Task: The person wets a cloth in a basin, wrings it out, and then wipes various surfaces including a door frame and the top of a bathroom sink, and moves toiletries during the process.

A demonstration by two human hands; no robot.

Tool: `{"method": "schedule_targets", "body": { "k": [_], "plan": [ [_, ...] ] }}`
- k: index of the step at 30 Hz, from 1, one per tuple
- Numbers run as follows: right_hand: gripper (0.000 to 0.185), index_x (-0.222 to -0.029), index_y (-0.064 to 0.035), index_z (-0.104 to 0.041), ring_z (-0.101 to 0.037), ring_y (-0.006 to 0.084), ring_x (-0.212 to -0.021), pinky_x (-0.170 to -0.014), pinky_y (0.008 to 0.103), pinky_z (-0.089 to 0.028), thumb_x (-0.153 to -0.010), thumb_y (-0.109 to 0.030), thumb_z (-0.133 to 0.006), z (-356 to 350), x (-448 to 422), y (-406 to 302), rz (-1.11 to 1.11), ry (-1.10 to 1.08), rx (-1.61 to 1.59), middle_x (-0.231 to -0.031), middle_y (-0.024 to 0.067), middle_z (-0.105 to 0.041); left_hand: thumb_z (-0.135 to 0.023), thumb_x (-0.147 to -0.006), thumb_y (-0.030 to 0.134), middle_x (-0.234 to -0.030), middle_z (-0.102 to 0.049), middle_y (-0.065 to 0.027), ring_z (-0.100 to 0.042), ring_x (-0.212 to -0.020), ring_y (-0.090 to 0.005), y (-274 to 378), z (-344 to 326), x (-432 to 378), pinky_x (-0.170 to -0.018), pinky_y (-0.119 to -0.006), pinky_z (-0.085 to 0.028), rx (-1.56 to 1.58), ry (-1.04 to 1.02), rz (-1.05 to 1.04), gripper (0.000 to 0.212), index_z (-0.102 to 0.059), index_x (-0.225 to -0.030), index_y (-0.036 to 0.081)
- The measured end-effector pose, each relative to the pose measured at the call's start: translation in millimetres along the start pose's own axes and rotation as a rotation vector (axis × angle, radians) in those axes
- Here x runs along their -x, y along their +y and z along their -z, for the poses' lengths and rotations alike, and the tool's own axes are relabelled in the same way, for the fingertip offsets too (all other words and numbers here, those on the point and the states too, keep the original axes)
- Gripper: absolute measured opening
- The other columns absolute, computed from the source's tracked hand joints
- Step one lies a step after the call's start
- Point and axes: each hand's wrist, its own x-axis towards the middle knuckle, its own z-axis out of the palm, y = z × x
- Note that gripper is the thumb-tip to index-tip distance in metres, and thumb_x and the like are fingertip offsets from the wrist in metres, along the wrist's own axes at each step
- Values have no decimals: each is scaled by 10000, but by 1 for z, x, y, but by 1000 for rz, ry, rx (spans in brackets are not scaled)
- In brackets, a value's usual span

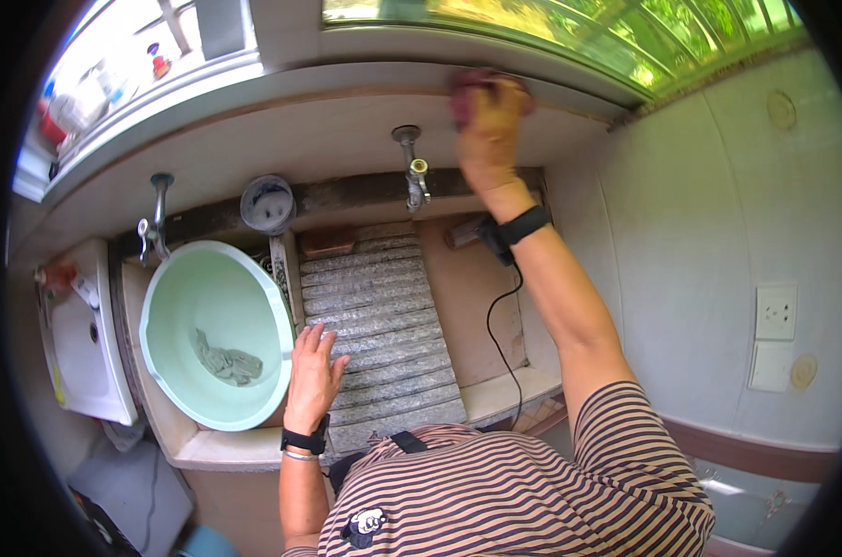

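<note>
High against the window ledge (386, 76), my right hand (492, 139) grips a bunched dark red cloth (463, 104). Both the hand and the cloth are blurred. My left hand (312, 376) holds nothing, its fingers spread at the right rim of a pale green plastic basin (215, 261). It reaches over the edge of a ridged stone washboard slab (386, 334); whether it touches the rim or the stone, I cannot tell. A wet grey cloth (227, 362) lies at the bottom of the basin.
A metal tap (414, 174) juts from the wall left of my right arm; another tap (158, 219) stands behind the basin. A small tub (268, 205) sits on the back edge. At far left is a white sink (80, 334). A black cable (490, 313) hangs from my right wrist.
</note>
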Motion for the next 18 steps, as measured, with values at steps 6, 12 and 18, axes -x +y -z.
{"method": "schedule_targets", "body": {
  "k": [6,12,18],
  "plan": [
    [286,-1060,-68,-672,-571,304,-1054,-887,448,-466,-781,-105,-619,22,4,20,287,-101,26,-1093,102,-592,-771,-834,152,-1532,-389,-250,-333,-1415,-481,6,-13,-39,-1146,-557,-319,-215,-18,71,531,-586,-1318,36],
    [355,-1070,-19,-674,-563,356,-1066,-916,442,-475,-716,-49,-662,53,26,102,-10,-50,9,-1133,142,-607,-758,-850,190,-1621,-215,-243,-161,-1487,-501,-49,-13,-69,-1113,-684,-278,-318,76,215,711,-440,-1475,70],
    [253,-983,-85,-688,-554,354,-1005,-870,465,-465,-740,-135,-635,11,27,53,-190,75,38,-1077,111,-595,-858,-741,274,-1669,13,-225,-84,-1494,-535,-87,-35,-61,-1080,-703,-316,-401,-2,265,1113,-175,-1601,90]
  ]
}}
